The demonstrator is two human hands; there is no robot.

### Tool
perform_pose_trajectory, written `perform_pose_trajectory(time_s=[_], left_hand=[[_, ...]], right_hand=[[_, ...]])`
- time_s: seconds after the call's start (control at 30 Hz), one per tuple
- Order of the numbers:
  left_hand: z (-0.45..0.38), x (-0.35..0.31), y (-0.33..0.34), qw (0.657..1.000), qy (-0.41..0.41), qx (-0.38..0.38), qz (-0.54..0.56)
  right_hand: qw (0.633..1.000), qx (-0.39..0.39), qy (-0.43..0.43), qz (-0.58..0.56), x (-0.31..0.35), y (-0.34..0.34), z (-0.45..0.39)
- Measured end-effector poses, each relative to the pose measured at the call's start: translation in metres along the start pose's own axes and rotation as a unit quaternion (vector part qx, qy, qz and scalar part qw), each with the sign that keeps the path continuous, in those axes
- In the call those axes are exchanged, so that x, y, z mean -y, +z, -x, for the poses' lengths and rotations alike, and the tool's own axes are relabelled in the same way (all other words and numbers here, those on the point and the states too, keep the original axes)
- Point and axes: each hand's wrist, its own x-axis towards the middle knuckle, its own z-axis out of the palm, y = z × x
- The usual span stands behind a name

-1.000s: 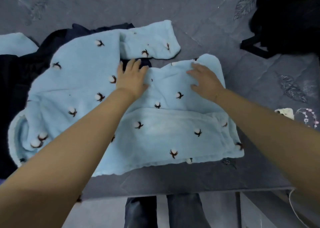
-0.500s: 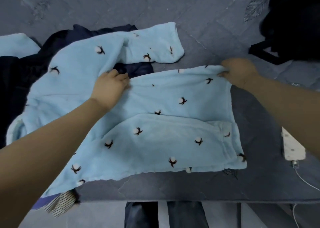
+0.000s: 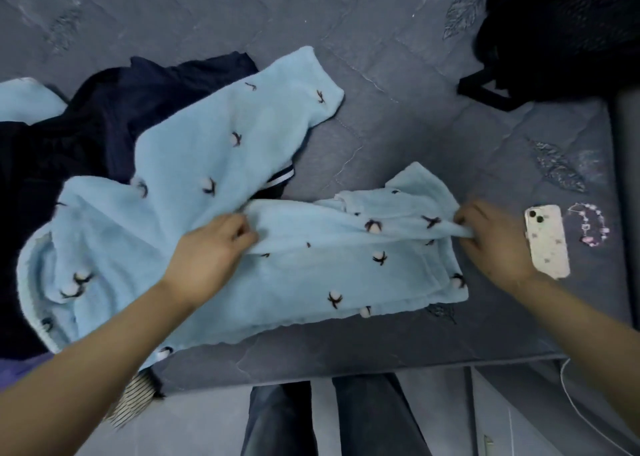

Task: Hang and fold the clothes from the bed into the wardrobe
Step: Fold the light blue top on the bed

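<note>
Gripping the fluffy light-blue fleece garment (image 3: 221, 164), left hand (image 3: 211, 251) and right hand (image 3: 491, 237) have pulled its far edge nearer than before.

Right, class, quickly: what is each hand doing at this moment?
Left hand: fingers curled, gripping a fold of the light blue fleece garment.
Right hand: pinching the same garment's folded edge, near the phone.

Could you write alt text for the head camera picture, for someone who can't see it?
Two bare hands, left and right, pinch a fold of a light blue fleece garment on a grey bed. Dark clothes lie left, a phone right.
</note>
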Motion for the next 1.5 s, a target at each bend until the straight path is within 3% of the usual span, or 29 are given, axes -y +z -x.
perform_pose_trajectory(time_s=[0.13, 0.23, 0.33, 0.43, 0.47, 0.53, 0.63, 0.73, 0.9, 0.97, 1.1, 1.2, 1.27, 1.4, 1.5], left_hand=[[0.019, -0.035, 0.035, 0.986, 0.004, 0.166, -0.021], [0.013, -0.049, 0.044, 0.964, -0.104, 0.244, -0.024], [-0.006, -0.055, 0.044, 0.972, -0.181, 0.125, 0.082], [-0.035, -0.057, 0.053, 0.974, -0.126, -0.002, 0.188], [-0.042, -0.057, 0.061, 0.970, -0.127, 0.003, 0.205], [-0.045, -0.054, 0.086, 0.958, -0.179, 0.101, 0.201], [-0.024, -0.048, 0.124, 0.920, -0.235, 0.273, 0.151], [-0.015, -0.045, 0.135, 0.920, -0.230, 0.276, 0.156], [-0.025, -0.041, 0.129, 0.920, -0.249, 0.242, 0.182], [-0.029, -0.032, 0.126, 0.907, -0.281, 0.212, 0.231], [-0.025, -0.023, 0.126, 0.888, -0.303, 0.201, 0.282], [-0.024, -0.022, 0.127, 0.891, -0.295, 0.214, 0.272], [-0.027, -0.020, 0.125, 0.891, -0.294, 0.222, 0.266], [-0.032, -0.025, 0.125, 0.894, -0.305, 0.207, 0.255], [-0.036, -0.028, 0.123, 0.903, -0.313, 0.133, 0.261]], right_hand=[[0.988, 0.114, 0.101, 0.024, 0.015, 0.027, 0.026], [0.991, 0.044, 0.124, 0.022, 0.044, 0.030, 0.020], [0.999, -0.021, 0.035, -0.002, 0.079, 0.034, -0.001], [0.995, 0.069, -0.067, -0.039, 0.109, 0.048, -0.041], [0.989, 0.110, -0.094, -0.026, 0.115, 0.056, -0.055], [0.978, 0.182, -0.100, 0.023, 0.114, 0.073, -0.079], [0.963, 0.247, -0.011, 0.112, 0.081, 0.084, -0.094], [0.961, 0.249, 0.056, 0.106, 0.046, 0.075, -0.097], [0.960, 0.241, -0.066, 0.127, 0.022, 0.040, -0.119], [0.950, 0.288, -0.073, 0.101, 0.019, 0.028, -0.129], [0.873, 0.481, 0.081, 0.014, 0.012, 0.014, -0.129], [0.826, 0.528, 0.162, -0.118, -0.008, -0.001, -0.125], [0.817, 0.502, 0.205, -0.196, -0.016, -0.012, -0.126], [0.922, 0.266, 0.238, -0.150, -0.030, 0.003, -0.132], [0.960, 0.103, 0.236, -0.105, -0.028, 0.021, -0.120]])
